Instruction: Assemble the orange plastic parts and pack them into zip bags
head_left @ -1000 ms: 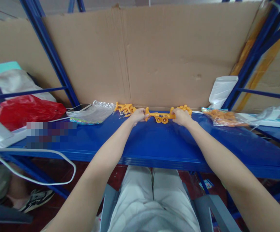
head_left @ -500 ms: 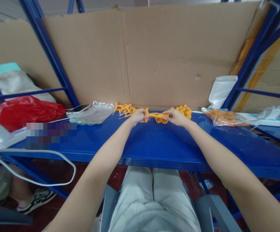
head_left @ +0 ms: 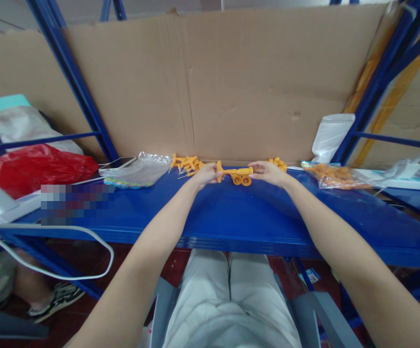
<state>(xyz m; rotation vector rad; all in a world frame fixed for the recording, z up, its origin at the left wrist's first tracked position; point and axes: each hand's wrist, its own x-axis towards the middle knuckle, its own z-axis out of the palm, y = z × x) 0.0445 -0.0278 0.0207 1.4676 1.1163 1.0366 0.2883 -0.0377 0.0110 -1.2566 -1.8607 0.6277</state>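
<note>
My left hand [head_left: 209, 176] is closed round the T-shaped handle of an orange corkscrew [head_left: 233, 171]. The corkscrew lies level above the blue shelf, its thicker sleeve end pointing right. My right hand [head_left: 268, 172] pinches that right end with its fingertips. Just below the sleeve are two round orange pieces [head_left: 242, 181]; I cannot tell whether they are joined to it. Beside my left hand lies a pile of orange T-handles with metal spirals [head_left: 186, 163]. Behind my right hand is a heap of orange parts [head_left: 279, 163], partly hidden.
On the blue shelf [head_left: 239, 217], a clear plastic bag [head_left: 146, 170] and a phone [head_left: 123, 163] lie left. A bag of orange parts [head_left: 328, 175] lies right. Cardboard [head_left: 232, 87] stands behind. A white cable [head_left: 86, 277] loops at lower left, near another person's leg [head_left: 28, 278].
My right hand has shifted slightly right along the corkscrew, showing more of the sleeve's end. My left hand has stayed in place on the handle.
</note>
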